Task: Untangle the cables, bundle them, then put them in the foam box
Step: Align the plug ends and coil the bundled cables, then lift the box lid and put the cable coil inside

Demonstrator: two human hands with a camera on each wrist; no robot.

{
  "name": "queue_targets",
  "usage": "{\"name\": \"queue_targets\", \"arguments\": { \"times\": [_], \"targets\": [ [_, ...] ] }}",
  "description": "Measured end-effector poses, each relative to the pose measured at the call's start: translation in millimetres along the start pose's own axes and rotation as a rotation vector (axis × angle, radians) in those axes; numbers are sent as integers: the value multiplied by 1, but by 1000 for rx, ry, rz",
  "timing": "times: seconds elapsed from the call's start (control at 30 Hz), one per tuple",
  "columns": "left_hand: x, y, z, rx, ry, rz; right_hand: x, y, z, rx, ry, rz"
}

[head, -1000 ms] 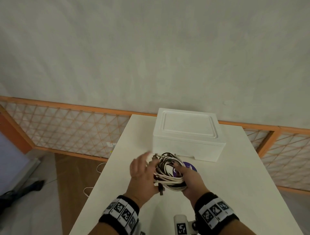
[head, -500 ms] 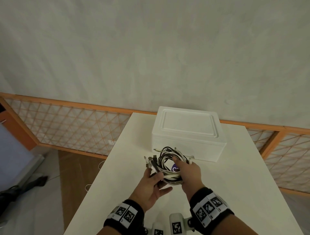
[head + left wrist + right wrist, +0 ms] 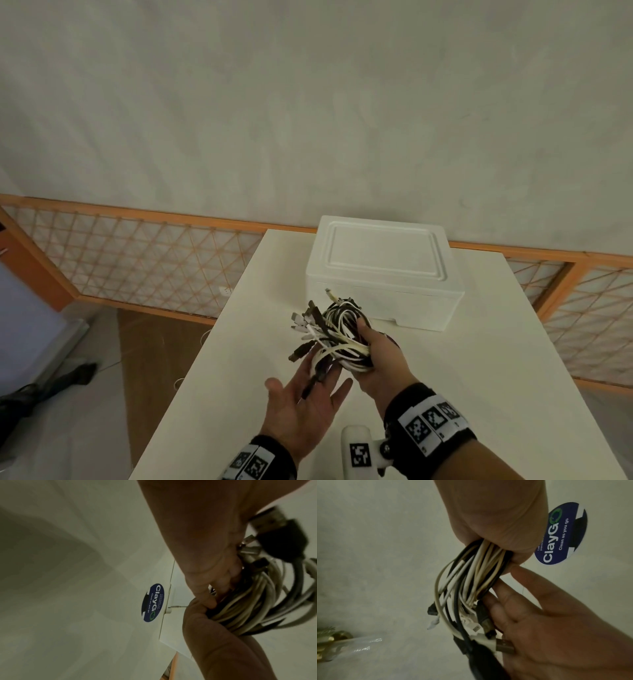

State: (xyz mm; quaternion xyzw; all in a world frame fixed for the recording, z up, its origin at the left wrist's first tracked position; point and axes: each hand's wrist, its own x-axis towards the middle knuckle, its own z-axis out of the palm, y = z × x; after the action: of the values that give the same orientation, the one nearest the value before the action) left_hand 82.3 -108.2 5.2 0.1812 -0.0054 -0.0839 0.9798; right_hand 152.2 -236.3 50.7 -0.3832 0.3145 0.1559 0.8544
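Observation:
A bundle of black and white cables (image 3: 337, 329) is held above the white table, in front of the foam box (image 3: 383, 274), whose lid is on. My right hand (image 3: 380, 356) grips the coiled loops in its fist, as the right wrist view shows for the cables (image 3: 476, 572). My left hand (image 3: 305, 401) lies palm up below the bundle. Its straight fingers (image 3: 513, 601) touch the hanging plug ends. In the left wrist view the cables (image 3: 248, 601) sit between both hands.
A round blue sticker (image 3: 561, 534) lies on the table (image 3: 479, 377) under the hands. An orange lattice fence (image 3: 137, 260) runs behind and beside the table. A white tagged device (image 3: 358, 452) sits at the near edge. The floor drops away to the left.
My left hand has turned from palm down on the bundle to palm up beneath it and has opened wide. The right hand has kept its grip, and the plug ends now fan out to the left.

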Motion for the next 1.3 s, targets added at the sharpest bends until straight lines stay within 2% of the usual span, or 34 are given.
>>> {"name": "queue_targets", "arguments": {
  "times": [0.07,0.13,0.17,0.27,0.33,0.37,0.47,0.6,0.67,0.73,0.8,0.87,0.97,1.17,1.3],
  "targets": [
    [4,4,-14,146,-19,49,2,-1,1,53,-37,56],
    [8,8,-12,56,-33,-105,7,-2,3,77,-44,96],
    [11,11,-11,53,16,-162,8,-2,4,76,-53,106],
    [22,15,-6,12,158,-133,15,0,7,58,-58,115],
    [28,18,-6,-18,322,-126,17,1,8,50,-60,118],
    [29,18,-8,-56,349,-137,19,2,7,43,-52,115],
    [29,13,-18,-81,275,-159,27,3,8,24,-40,120],
    [34,7,-32,173,257,-196,42,9,10,21,-18,128],
    [36,12,-27,383,215,-206,48,13,8,9,5,123],
    [38,14,-30,546,214,-207,55,19,5,-26,41,101],
    [42,12,-24,610,254,-211,61,25,3,-103,95,70],
    [49,10,-21,565,382,-177,65,30,3,-200,121,31],
    [58,11,-16,433,526,-224,65,33,1,-326,74,-54],
    [67,18,-26,384,655,-255,61,33,1,-369,-48,-85],
    [69,23,-30,386,659,-208,63,33,-4,-606,-121,-191]
  ]
}}
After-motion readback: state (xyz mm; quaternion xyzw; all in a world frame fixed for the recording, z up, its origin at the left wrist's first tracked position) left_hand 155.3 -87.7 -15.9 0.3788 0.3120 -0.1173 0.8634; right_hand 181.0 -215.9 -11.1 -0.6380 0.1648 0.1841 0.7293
